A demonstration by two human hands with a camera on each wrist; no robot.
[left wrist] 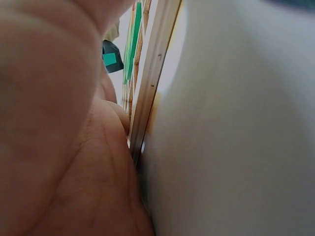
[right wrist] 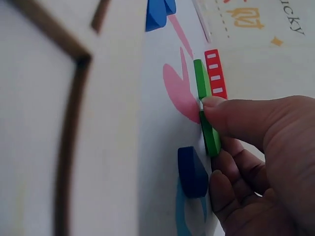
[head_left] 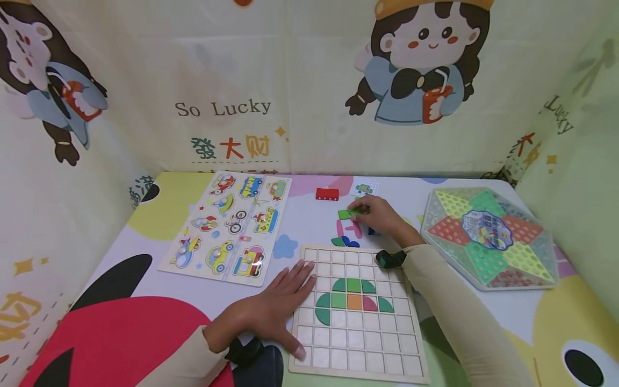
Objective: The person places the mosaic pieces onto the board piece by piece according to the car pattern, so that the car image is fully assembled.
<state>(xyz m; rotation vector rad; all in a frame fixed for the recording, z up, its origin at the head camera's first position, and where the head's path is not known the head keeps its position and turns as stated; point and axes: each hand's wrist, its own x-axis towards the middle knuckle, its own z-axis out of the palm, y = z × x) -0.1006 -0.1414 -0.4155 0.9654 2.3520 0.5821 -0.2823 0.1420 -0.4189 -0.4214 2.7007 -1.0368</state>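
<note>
A wooden grid board (head_left: 357,339) lies in front of me, with green, orange and dark pink tiles in some cells. My left hand (head_left: 275,303) rests along its left edge, fingers spread and straight. Beyond the board, my right hand (head_left: 379,217) pinches a green block (right wrist: 210,135) between thumb and fingers at the tabletop. Beside it lies another green block (right wrist: 201,78). A dark blue block (right wrist: 192,172) is close to the curled fingers in the right wrist view. Green and blue pieces (head_left: 345,241) lie just past the board's far edge.
A red block (head_left: 327,194) and a small picture card (head_left: 364,186) lie at the back. To the left is a vehicle puzzle board (head_left: 224,228). On the right sits a hexagonal star-patterned game box (head_left: 488,236). Printed cloth walls (head_left: 309,140) enclose the table.
</note>
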